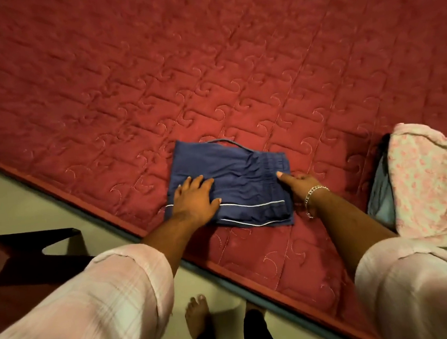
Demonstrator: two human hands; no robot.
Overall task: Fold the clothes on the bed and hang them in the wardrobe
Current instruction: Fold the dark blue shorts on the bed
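Folded navy shorts (234, 184) lie near the bed's (208, 63) front edge — left hand (192, 201) pressed flat on their left half, fingers straight; right hand (298, 184) grips their right edge, thumb on top.

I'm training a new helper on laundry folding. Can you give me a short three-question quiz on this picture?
1. True or false: the blue garment lies folded on the red bedspread.
2. Which hand wears a bracelet? A) left B) right C) neither
3. Fill in: the pink floral cloth lies to the garment's ____.

Key:
1. True.
2. B; the right hand wears it at the garment's right edge, while the left hand presses flat on the garment.
3. Right.
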